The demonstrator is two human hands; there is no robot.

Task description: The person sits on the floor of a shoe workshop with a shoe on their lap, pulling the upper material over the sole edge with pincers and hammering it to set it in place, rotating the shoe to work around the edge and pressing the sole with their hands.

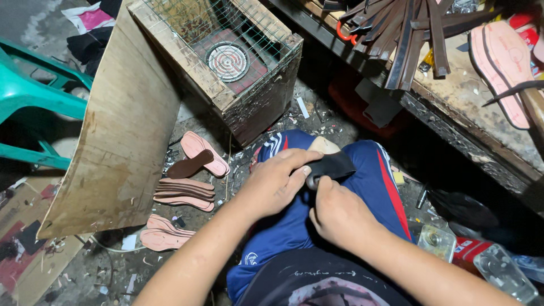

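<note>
Your two hands, left hand (273,184) and right hand (338,214), both pinch shut on one black flexible leather piece (331,166) over your knee; five pink shoe insoles (187,195) lie on the floor.

Black curved leather piece (331,167) lies bent over the knee.

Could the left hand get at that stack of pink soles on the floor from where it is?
Probably yes. The soles lie on the floor just left of the knee, with nothing between them and the left hand, though it is now pressing a dark piece.

Littered dim floor (317,122), teal chair (34,102)
</note>
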